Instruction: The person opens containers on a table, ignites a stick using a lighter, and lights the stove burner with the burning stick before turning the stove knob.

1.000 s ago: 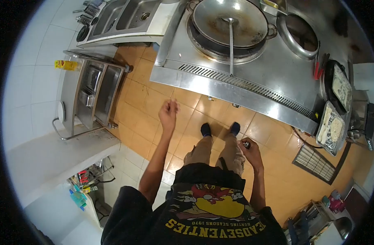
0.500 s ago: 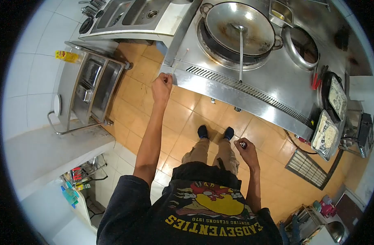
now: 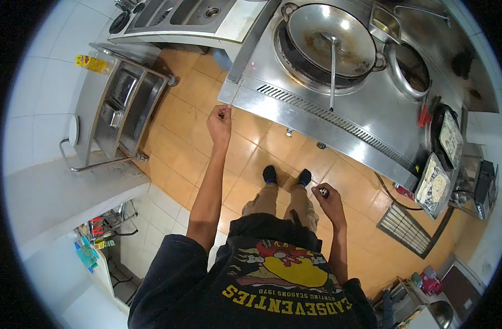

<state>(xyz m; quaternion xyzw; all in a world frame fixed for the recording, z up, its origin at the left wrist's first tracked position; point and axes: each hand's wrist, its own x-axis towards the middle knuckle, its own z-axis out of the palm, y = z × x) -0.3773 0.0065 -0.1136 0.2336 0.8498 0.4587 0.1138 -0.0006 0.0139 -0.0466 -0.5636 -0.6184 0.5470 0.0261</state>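
Note:
My left hand (image 3: 220, 125) is closed, its thumb and fingers pinched together beside the front left corner of the steel stove (image 3: 245, 100). Anything between those fingertips is too small to make out. On the other side, my right hand (image 3: 331, 205) is curled in front of my right leg, around a small dark object (image 3: 324, 192) with a pale spot; its kind does not show. A large wok (image 3: 306, 41) sits on the burner beyond both hands. Inside it rests a long-handled ladle (image 3: 332, 77), its handle reaching over the stove's front edge.
At the right end of the stove are red-handled tongs (image 3: 424, 116) and a foil-lined tray (image 3: 434, 183). A steel trolley (image 3: 89, 129) carrying a yellow-labelled bottle (image 3: 92, 63) stands left, below the sink (image 3: 204, 13). A floor grate (image 3: 405, 227) lies to the right.
The view has shifted slightly, so the stove and wok appear a little further right. My left hand sits slightly lower against the stove corner. Both hands keep their closed shape.

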